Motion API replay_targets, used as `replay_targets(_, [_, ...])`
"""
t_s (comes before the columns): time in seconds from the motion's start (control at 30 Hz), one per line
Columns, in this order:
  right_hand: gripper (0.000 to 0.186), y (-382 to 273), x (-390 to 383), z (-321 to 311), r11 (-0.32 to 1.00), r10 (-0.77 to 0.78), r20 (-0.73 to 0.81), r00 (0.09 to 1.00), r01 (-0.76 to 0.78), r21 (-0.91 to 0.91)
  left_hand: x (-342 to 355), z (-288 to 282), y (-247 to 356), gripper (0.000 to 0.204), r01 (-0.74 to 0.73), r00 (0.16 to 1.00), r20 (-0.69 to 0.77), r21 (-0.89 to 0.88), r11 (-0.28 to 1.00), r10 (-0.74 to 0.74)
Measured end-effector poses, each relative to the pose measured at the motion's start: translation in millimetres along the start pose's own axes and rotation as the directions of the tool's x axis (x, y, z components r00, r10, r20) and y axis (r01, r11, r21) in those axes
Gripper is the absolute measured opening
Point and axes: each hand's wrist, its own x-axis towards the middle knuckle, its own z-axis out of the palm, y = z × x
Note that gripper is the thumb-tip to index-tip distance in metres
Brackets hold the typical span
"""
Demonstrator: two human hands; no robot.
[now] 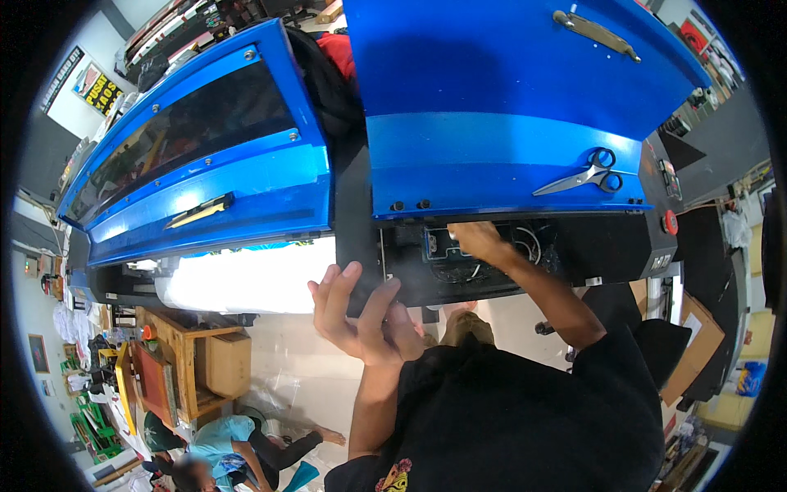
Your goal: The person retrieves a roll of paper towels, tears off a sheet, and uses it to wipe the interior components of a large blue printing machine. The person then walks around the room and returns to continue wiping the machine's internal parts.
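Note:
My right hand [479, 242] reaches into the dark bay [447, 271] under the raised blue cover [508, 164] of a large blue and black machine. Its fingers are closed over a dark frame-like part [430, 243] and cables; something small and whitish shows at the fingertips, too little to name. My left hand [361, 320] hovers palm up in front of the machine, fingers apart and loosely bent, holding nothing. Beside it, a wide white sheet [246, 279] comes out beneath the left blue cover [246, 221]. Thin white cables [529, 244] loop to the right of my right hand.
Black-handled scissors [594, 174] lie on the blue cover. A utility knife [201, 211] rests on the left cover. A red button [670, 222] sits at the machine's right end. Behind me are a wooden cabinet [193, 353] and a person in light blue [217, 447] low on the floor.

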Motion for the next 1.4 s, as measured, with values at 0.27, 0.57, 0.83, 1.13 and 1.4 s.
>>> replay_targets(0.27, [0.020, 6.4, -0.9, 8.8, 0.973, 0.132, 0.147, 0.980, -0.157, 0.172, -1.8, 1.0, -0.9, 0.024, -0.010, 1.000, -0.017, -0.003, 1.000, 0.010])
replay_targets(0.57, [0.012, 1.6, -15.4, 18.7, 0.961, -0.187, -0.103, 0.977, 0.204, 0.187, 0.2, 0.4, -0.9, 0.024, -0.015, 0.999, -0.032, 0.001, 1.000, 0.015])
replay_targets(0.83, [0.041, 52.4, -15.4, -28.1, 0.922, 0.365, -0.165, 0.916, -0.332, 0.197, -0.5, 3.0, -1.0, 0.024, -0.031, 0.998, -0.056, -0.014, 0.999, 0.030])
replay_targets(1.13, [0.028, 4.7, 11.7, 31.2, 0.948, 0.316, -0.325, 0.891, -0.289, 0.130, 2.2, 0.9, -1.6, 0.024, -0.012, 0.999, -0.053, -0.014, 1.000, 0.012])
replay_targets(1.4, [0.021, -2.9, -0.6, 31.4, 0.915, 0.359, -0.154, 0.921, -0.314, 0.254, -1.0, -1.6, -1.1, 0.025, -0.018, 0.996, -0.083, -0.018, 1.000, 0.017])
